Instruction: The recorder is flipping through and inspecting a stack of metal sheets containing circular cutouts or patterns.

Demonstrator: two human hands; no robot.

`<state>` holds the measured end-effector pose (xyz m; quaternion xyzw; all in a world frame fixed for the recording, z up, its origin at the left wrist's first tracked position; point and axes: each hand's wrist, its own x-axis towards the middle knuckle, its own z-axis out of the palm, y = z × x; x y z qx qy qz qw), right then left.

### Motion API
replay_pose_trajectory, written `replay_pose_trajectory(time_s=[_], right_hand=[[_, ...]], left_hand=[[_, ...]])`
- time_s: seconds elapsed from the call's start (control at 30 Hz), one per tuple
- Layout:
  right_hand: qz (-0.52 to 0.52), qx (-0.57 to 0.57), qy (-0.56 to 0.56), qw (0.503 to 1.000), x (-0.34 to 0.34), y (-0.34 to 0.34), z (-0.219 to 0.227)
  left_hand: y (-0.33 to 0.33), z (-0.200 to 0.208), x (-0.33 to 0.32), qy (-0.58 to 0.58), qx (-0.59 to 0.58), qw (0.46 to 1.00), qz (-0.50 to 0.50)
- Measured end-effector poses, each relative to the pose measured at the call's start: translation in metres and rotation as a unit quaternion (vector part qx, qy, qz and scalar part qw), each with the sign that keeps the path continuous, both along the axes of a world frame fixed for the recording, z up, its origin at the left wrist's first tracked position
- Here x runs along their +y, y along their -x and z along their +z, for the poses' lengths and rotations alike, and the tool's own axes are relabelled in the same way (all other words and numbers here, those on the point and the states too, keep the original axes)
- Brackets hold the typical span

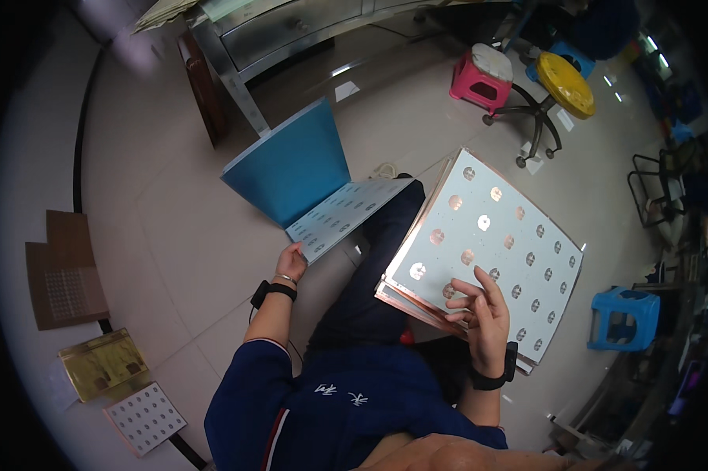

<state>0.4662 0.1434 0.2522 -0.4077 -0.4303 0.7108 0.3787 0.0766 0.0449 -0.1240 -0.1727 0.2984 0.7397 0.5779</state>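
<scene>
My left hand (291, 261) is closed on the near corner of a white patterned panel (343, 213) with rows of dark round marks. A blue board (295, 166) stands tilted up along that panel's left edge, like an open folder; whether they are joined I cannot tell. My right hand (485, 318) hovers over, or lightly touches, the near part of a stack of white panels (479, 239) with rows of shiny coppery round marks. Its fingers are bent and apart, gripping nothing. The stack has copper-coloured edges and lies over my right side; its support is hidden.
A metal desk (283, 31) stands ahead. Far right are a pink stool (479, 85), a yellow round wheeled stool (566, 85) and a blue plastic stool (623, 318). On the left floor lie cardboard (63, 275), a gold-coloured sheet (103, 364) and another patterned panel (145, 418).
</scene>
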Motion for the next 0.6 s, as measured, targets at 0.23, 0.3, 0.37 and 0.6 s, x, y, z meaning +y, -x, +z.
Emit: replay_pose_trajectory(time_s=[0.23, 0.3, 0.37, 0.6], right_hand=[[-0.016, -0.027, 0.004, 1.0, 0.0, -0.009, -0.004], [0.0, -0.031, 0.011, 0.999, 0.002, -0.01, -0.005], [-0.026, -0.054, -0.004, 0.998, 0.004, -0.018, -0.008], [-0.121, -0.149, -0.048, 0.98, 0.009, -0.06, -0.015]], left_hand=[[0.018, -0.009, -0.002, 0.022, 0.011, 0.998, -0.064], [0.036, -0.021, -0.013, -0.042, 0.089, 0.989, 0.111], [0.029, 0.028, 0.025, -0.029, -0.056, 0.986, 0.157], [0.001, 0.079, 0.081, 0.098, 0.09, 0.982, 0.131]])
